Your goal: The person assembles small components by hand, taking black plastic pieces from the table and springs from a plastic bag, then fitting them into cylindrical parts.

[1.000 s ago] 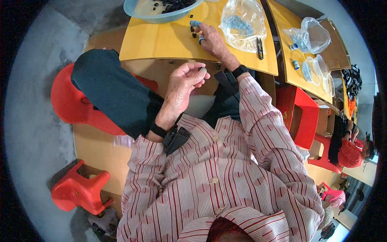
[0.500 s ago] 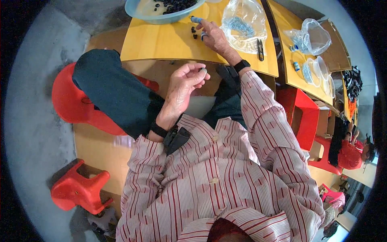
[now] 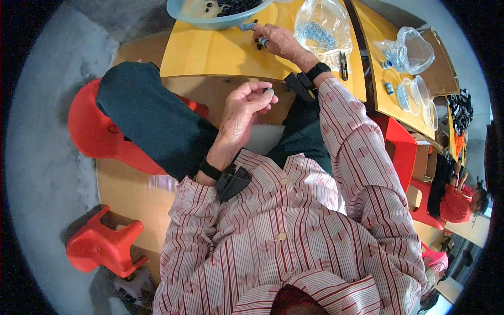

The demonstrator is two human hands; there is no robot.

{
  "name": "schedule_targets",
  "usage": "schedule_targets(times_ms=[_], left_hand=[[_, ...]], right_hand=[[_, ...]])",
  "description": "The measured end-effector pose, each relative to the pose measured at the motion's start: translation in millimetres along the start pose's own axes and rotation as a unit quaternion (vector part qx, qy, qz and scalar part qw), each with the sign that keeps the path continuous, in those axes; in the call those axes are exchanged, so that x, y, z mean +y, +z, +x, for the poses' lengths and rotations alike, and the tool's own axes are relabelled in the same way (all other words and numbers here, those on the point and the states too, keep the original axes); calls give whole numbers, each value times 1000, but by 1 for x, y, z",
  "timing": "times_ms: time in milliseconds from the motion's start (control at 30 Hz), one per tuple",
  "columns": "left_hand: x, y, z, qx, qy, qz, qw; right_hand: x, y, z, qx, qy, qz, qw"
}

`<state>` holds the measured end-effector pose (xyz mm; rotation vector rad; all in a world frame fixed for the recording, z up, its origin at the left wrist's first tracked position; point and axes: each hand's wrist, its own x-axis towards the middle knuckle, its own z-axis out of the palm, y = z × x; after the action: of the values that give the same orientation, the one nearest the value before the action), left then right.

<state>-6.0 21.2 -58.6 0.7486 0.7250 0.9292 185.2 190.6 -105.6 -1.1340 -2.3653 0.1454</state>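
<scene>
My left hand (image 3: 241, 110) is raised in front of the table's near edge, thumb and fingertips pinched together on a small black piece (image 3: 266, 90), mostly hidden by the thumb. Over the yellow table (image 3: 210, 55), my right hand (image 3: 283, 42) has its fingers stretched out, with blue-grey coverings on two of them. Close beside those fingers lie a few small black pieces (image 3: 259, 46). Behind them stands a light blue basin (image 3: 223, 22) with many more black pieces in it.
A clear plastic bag of small silvery parts (image 3: 321, 37) lies right of my right hand, with black thread snips (image 3: 344, 65) beside it. A second table (image 3: 375, 44) holds another bag and clear tubs (image 3: 415, 97). Red stools (image 3: 107, 241) stand at left; a person (image 3: 455, 202) sits far right.
My right hand has shifted slightly right and its fingers have drawn nearer to the loose black pieces. My left hand keeps its pinch, almost in place.
</scene>
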Motion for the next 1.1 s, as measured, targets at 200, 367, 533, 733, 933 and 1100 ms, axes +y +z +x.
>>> schedule_targets(times_ms=[200,367,533,733,933,1100], left_hand=[[-1,-2,1,0,-8,-4,1000],[-3,-3,3,-4,7,-6,1000],[-4,-3,4,-18,22,-15,999],[-1,-4,4,-12,52,-37,998],[-2,1,7,13,74,-71,995],[-8,0,12,11,85,-74,994]], right_hand=[[-1,0,3,-13,-16,2,1000],[1,-2,-2,30,42,64,997],[-6,-20,-18,49,133,76,987],[-70,-58,-50,66,170,407,895],[-129,-71,-84,46,151,561,813],[-139,-62,-92,75,158,546,819]])
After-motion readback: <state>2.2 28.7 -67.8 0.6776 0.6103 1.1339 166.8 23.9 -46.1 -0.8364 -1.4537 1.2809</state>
